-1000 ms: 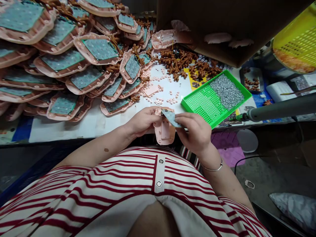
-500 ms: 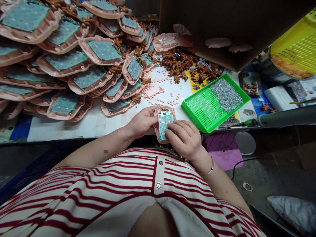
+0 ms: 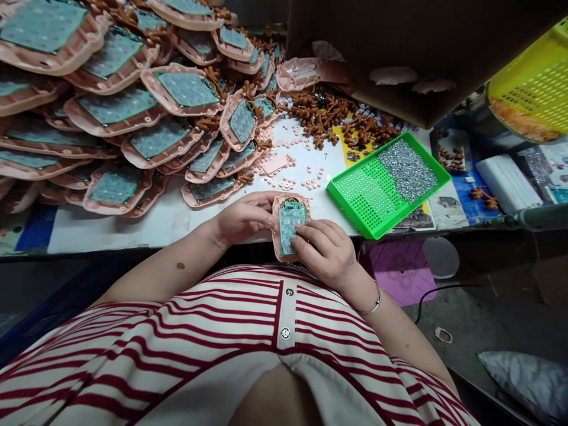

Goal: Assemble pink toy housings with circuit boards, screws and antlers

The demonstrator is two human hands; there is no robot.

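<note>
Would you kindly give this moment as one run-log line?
left hand: holding pink shell; right hand: touching green board; board: lying in shell; green tray: metal pieces inside

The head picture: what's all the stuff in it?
Held shell: 1, pink, picture centre
Board: 1, green, over the held shell
Stacked shells: many, pink, left side
Branching pieces: many, brown, back middle
Small bits: many, pink, above held shell
Tray: 1, green, right of centre
Metal bits: many, silver, in tray
Box: 1, brown, back right
Basket: 1, yellow, far right
Bag: 1, grey, lower right
Shirt: 1, red-striped white, bottom
Left hand: 1, bare, holding held shell's edge
Right hand: 1, bare, touching board
</note>
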